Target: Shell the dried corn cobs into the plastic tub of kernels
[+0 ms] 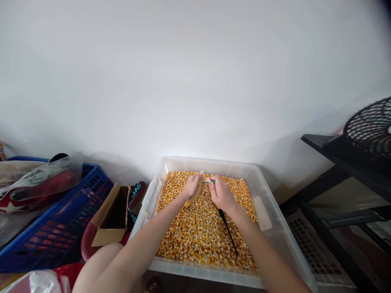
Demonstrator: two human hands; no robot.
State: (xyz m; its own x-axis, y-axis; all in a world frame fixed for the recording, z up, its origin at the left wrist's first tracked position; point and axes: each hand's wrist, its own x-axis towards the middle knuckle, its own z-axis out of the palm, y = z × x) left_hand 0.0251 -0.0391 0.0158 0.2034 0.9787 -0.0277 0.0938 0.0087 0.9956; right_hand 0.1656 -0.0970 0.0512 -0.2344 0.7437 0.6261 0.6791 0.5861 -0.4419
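Nearest the camera, a bare knee [100, 264] and two forearms are seen reaching forward over a clear plastic tub [284, 240], which is filled almost edge to edge with loose yellow corn kernels [195, 232]. The hands are held over the tub, so that anything loosened would presumably fall in with the rest. A thin black rod [227, 230] is lying on the kernels just below the right wrist.

Farther in, the hands are brought close together above the far half of the tub. The left hand [192, 187] is closed around a corn cob [195, 196], pale and tan, angled down toward the kernels. The right hand [221, 194] is pinched shut on a small green-handled tool [210, 181], its tip pointed at the cob's upper end.

To the left, an open cardboard box [111, 215] and a blue crate [55, 228] are set against the white wall [195, 81]; to the right, a black rack [345, 175] and a fan [371, 124] are seen.
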